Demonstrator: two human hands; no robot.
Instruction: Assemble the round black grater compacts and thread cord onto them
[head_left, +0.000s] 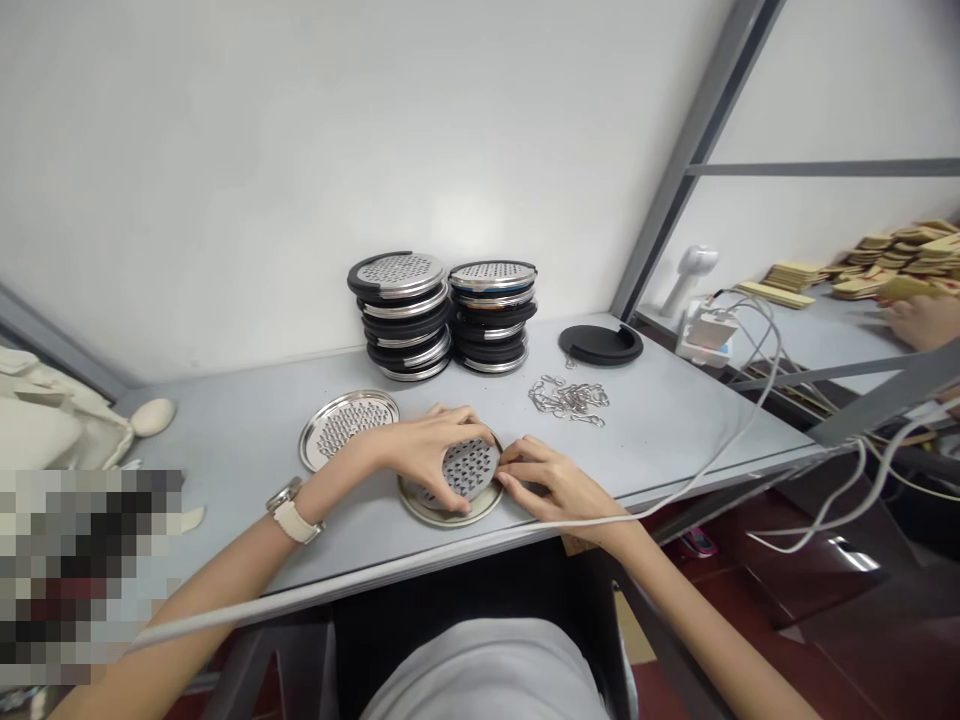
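Observation:
A round grater disc [471,466] sits tilted over a round metal rim or dish [442,519] near the table's front edge. My left hand [435,450] spans the disc, thumb at its front and fingers at its back, gripping it. At the right edge of the rim, my right hand [544,482] has its thumb and fingers pinched together; what they hold is too small to make out. Another round metal grater [352,425] lies flat behind my left wrist. Behind my right hand is a pile of small metal clips [570,397].
Two stacks of round graters with black rims, left [405,315] and right [493,315], stand by the wall. A black round holder [601,344] lies at the right. A white cable [712,465] crosses the front edge. Another person's hand [926,320] is at the far right, beside wooden pieces [795,278].

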